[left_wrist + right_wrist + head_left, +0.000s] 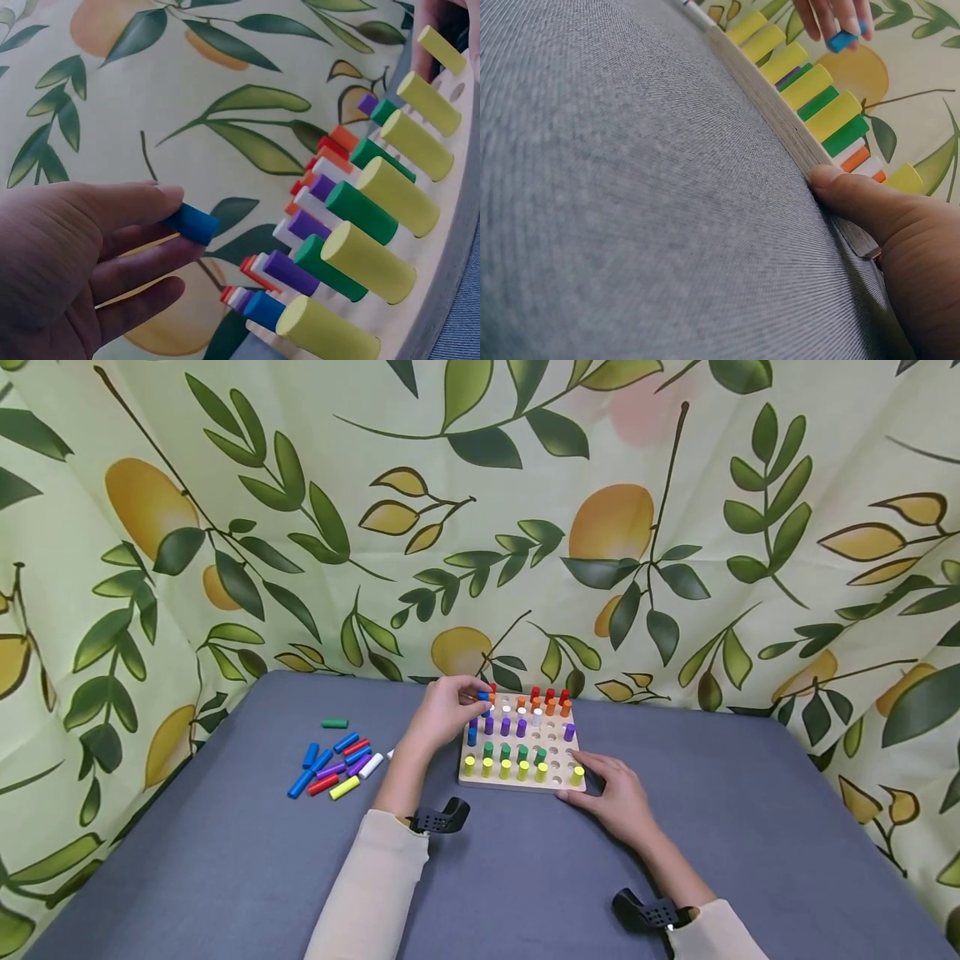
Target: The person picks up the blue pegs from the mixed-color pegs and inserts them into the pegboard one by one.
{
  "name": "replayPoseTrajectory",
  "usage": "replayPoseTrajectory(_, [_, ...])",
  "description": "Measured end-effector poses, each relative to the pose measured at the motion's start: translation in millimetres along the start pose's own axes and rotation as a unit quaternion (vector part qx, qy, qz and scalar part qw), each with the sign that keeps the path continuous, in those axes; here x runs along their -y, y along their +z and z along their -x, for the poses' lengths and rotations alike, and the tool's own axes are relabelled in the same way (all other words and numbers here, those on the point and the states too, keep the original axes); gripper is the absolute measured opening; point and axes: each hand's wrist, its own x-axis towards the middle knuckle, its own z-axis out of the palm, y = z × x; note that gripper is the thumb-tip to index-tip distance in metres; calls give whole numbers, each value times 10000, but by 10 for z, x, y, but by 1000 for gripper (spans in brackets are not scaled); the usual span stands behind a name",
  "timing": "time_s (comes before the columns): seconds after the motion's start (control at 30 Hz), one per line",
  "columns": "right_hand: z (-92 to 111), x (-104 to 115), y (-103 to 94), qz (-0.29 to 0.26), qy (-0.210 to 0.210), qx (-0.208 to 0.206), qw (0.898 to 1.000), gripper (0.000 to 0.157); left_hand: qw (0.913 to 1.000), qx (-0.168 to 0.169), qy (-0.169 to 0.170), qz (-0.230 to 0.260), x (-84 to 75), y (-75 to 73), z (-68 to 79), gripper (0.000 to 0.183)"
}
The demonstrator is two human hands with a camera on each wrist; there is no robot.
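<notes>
My left hand (441, 717) pinches a blue peg (198, 225) between thumb and fingers, above the back left part of a wooden pegboard (517, 785). Coloured pegs stand upright in its holes: yellow pegs (506, 769) along the front, then green pegs (522, 752), with purple, white, orange and red ones farther back. A single blue peg (472, 737) stands near the left edge. At the board's front right corner, my right hand (621, 795) grips it, the thumb (840, 184) against the front edge and the other fingers at the right side.
Left of the board, loose pegs lie on the grey cloth-covered table (225, 843), among them a green peg (334, 723), a red peg (323, 783) and a yellow peg (345, 788). A leaf-patterned curtain (525, 485) hangs behind the table. Each wrist wears a black band (442, 817).
</notes>
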Motion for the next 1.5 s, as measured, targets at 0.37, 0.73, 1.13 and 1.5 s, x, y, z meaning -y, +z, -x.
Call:
replayPoseTrajectory(0.37, [6,6,-40,-40,66,46,10000,70,9997,208,-97,87,40,61,-9,22])
replayPoseTrajectory(0.73, [4,42,-42,-12,92,67,9999,69,9993,308,-219,63,94,91,8,26])
replayPoseTrajectory(1.13, [16,29,-30,38,60,60,10000,69,9991,413,-115,42,165,139,24,22])
replayPoseTrajectory(1.5, [9,24,-22,76,19,33,10000,70,9985,514,-162,-2,199,176,28,20])
